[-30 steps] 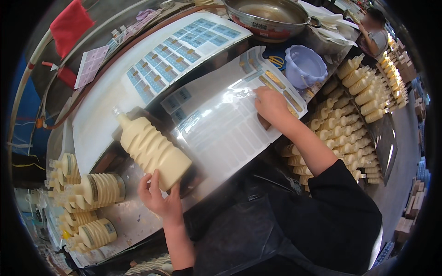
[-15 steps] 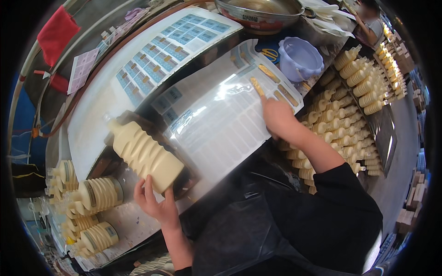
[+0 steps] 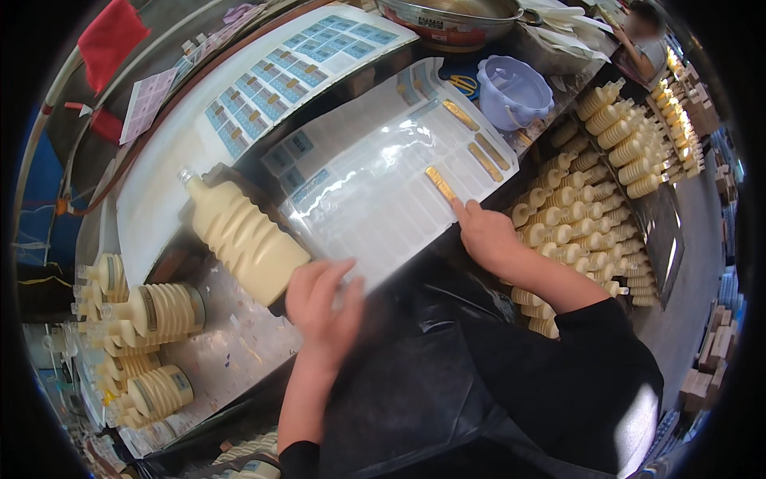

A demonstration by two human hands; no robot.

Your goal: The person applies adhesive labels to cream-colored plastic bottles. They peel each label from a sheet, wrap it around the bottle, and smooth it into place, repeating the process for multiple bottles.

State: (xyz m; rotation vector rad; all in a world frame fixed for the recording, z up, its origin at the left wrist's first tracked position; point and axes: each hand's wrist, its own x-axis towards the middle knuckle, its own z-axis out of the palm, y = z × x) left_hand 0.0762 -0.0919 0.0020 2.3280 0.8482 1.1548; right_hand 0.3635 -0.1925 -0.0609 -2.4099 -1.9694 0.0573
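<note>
A cream ribbed bottle [image 3: 247,239] lies on its side at the table's middle left, neck toward the far left. My left hand [image 3: 319,307] is beside its base, its fingers stretched apart and partly smeared by motion. I cannot tell whether it touches the bottle. My right hand [image 3: 488,231] pinches the near end of a gold label strip [image 3: 439,184] above a glossy sheet of clear backing [image 3: 351,255]. Several other gold labels [image 3: 487,156] and some blue ones remain on the sheet's far and left parts.
Blue label sheets [image 3: 279,84] cover a white board behind. A lilac tub [image 3: 515,96], yellow-handled scissors [image 3: 461,86] and a metal pan [image 3: 447,24] stand beyond. Labelled bottles [image 3: 163,311] lie at left; many bottles [image 3: 574,211] are stacked at right. Another person [image 3: 642,52] is far right.
My right hand has drawn the gold label nearer and away from its row. My left hand has moved right along the bottle's base, its fingers now pointing toward the sheet.
</note>
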